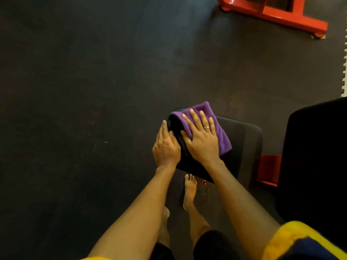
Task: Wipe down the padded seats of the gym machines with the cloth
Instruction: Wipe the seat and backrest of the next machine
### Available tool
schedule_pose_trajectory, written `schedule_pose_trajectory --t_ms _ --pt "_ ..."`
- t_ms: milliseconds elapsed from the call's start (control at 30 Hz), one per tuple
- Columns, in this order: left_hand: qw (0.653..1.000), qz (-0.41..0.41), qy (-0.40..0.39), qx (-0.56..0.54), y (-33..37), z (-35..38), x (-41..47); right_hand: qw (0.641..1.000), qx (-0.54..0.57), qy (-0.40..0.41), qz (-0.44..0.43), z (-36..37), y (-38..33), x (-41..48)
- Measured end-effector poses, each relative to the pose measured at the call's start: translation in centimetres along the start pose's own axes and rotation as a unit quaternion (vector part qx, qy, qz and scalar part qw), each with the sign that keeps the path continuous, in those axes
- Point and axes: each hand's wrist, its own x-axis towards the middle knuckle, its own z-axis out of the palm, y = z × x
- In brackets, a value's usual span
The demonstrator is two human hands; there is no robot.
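A purple cloth (219, 132) lies folded on the near left part of a black padded seat (242, 143). My right hand (201, 137) presses flat on the cloth with its fingers straight and spread. My left hand (166, 145) rests on the seat's left edge, thumb on top and fingers over the side. The seat's front corner is hidden under both hands.
A tall black backrest pad (315, 158) stands at the right. A red machine frame (270, 166) shows below the seat, and another red frame (277, 15) stands at the top right. Dark rubber floor (84, 100) spreads to the left. My bare foot (189, 190) is under the seat.
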Motion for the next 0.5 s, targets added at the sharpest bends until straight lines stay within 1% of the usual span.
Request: schedule_pose_trajectory --t_ms 67,100,167,200,233,300,400,500 --pt "0.999 -0.041 0.017 -0.019 -0.1 0.1 -0.5 0.999 -0.043 -0.025 0.014 -0.3 1.2 -0.1" --pt "0.998 -0.048 0.026 -0.024 -0.1 0.2 -0.7 0.998 -0.054 -0.032 0.033 -0.6 1.2 1.0" --pt "0.996 -0.065 0.046 -0.044 -0.2 0.4 -1.0 0.995 -0.046 -0.037 0.086 -1.0 0.4 4.4" --pt "0.993 -0.081 0.060 -0.061 -0.2 0.6 -1.4 0.994 -0.038 -0.045 0.096 -1.2 -0.3 5.9" --pt "0.989 -0.099 0.075 -0.078 -0.1 0.7 -1.7 0.994 -0.031 -0.053 0.089 -1.2 -0.9 6.7" --pt "0.979 -0.132 0.104 -0.111 0.0 1.0 -2.4 0.998 -0.021 -0.061 0.024 -0.9 -1.6 5.8" --pt "0.967 -0.138 0.127 -0.170 -0.3 1.3 -2.8 0.995 -0.022 -0.065 -0.078 -0.2 -0.6 -0.4" --pt "0.955 -0.173 0.131 -0.203 -0.2 1.5 -2.7 0.992 -0.022 -0.080 -0.097 0.7 0.1 -3.0"
